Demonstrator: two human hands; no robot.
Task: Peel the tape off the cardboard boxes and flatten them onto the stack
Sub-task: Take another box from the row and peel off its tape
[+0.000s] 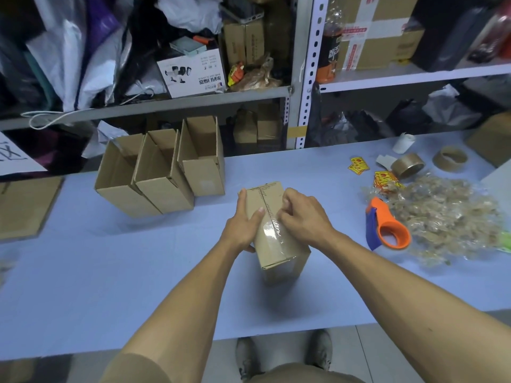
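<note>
Feet: two grey shoes on the tiled floor, just under the near edge of the table.
Forearms: both bare, reaching forward over the pale blue tabletop to meet at one box.
Box in hand: a closed cardboard box standing near the middle of the table, its long top face up, clear tape running along the seam.
Left hand: left hand gripping the box's left side — thumb laid across the top, fingers wrapped round the far edge.
Right hand: right hand curled tight over the top seam, fingertips pinched at the tape; whether a strip is already lifted cannot be told.
Open boxes: three open boxes side by side at the back left of the table, touching one another, well apart from the held box.
Flat cardboard: a flattened sheet at the far left edge.
Peeled tape: a heap of crumpled clear tape on the right.
Dispenser: an orange and blue tape dispenser just beside that heap, on its left.
Rolls: a brown tape roll and an empty cardboard core behind the heap — yellow stickers near them.
Background: metal shelving crowded with boxes and bags.
</note>
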